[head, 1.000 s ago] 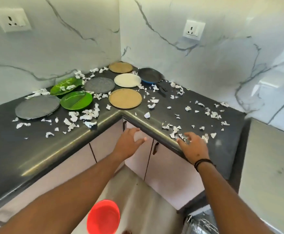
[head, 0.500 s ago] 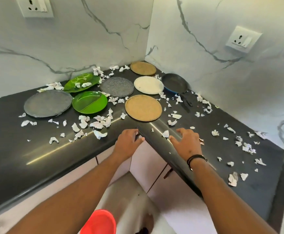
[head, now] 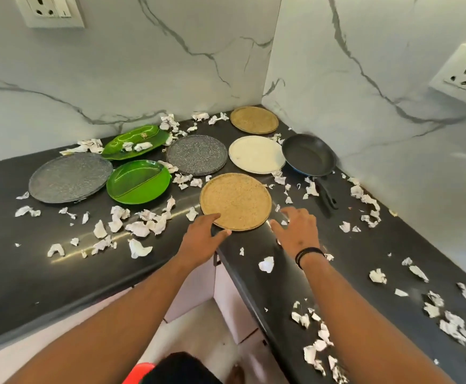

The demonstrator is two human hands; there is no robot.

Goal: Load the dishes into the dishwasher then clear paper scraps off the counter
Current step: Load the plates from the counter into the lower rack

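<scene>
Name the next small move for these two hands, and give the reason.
Probably close both hands on the near round tan plate and lift it: the left hand touches its near rim, the right hand hovers open beside it, and it lies nearest.

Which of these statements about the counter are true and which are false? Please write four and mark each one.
1. Two green plates lie on the counter. True.
2. The frying pan is stacked on the white plate. False: it sits beside it, to the right.
3. The left hand touches the near tan plate at its rim. True.
4. The right hand grips a paper scrap. False: its fingers are spread, holding nothing.
</scene>
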